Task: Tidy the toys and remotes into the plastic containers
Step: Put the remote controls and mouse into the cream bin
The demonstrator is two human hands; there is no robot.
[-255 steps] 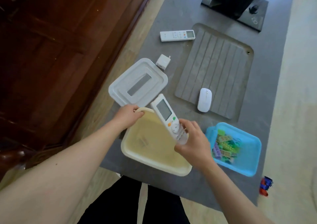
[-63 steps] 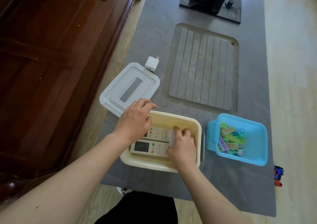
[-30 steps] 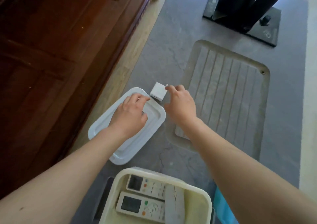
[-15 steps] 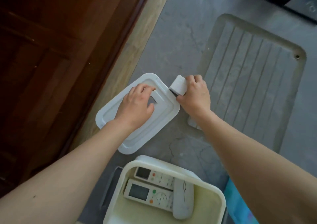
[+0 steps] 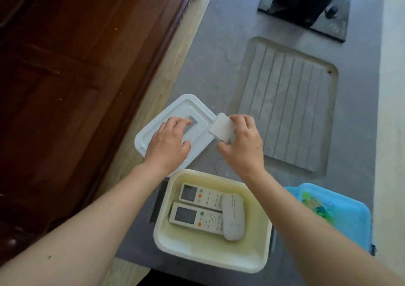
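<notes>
A cream plastic container [image 5: 252, 261] stands at the near edge of the grey table. Inside it lie two white remotes [image 5: 195, 217] side by side and a white computer mouse [image 5: 234, 216]. My right hand [image 5: 242, 145] pinches a small white charger cube [image 5: 221, 128] just above the table, right of the white lid [image 5: 197, 108]. My left hand [image 5: 168, 142] lies on that lid with its fingers curled into the lid's handle slot. A blue container [image 5: 350, 211] with coloured toy bricks [image 5: 317, 207] sits at the right.
The grey table [image 5: 219, 44] has a ribbed recessed panel [image 5: 289, 101] in its middle. A black stand base [image 5: 306, 7] rises at the far end. A dark wooden cabinet [image 5: 65, 66] runs along the left, across a strip of light floor.
My right hand has lifted the charger cube off the table and drawn it slightly nearer. My left hand stays on the lid. Earlier, both remotes and the mouse went into the cream container.
</notes>
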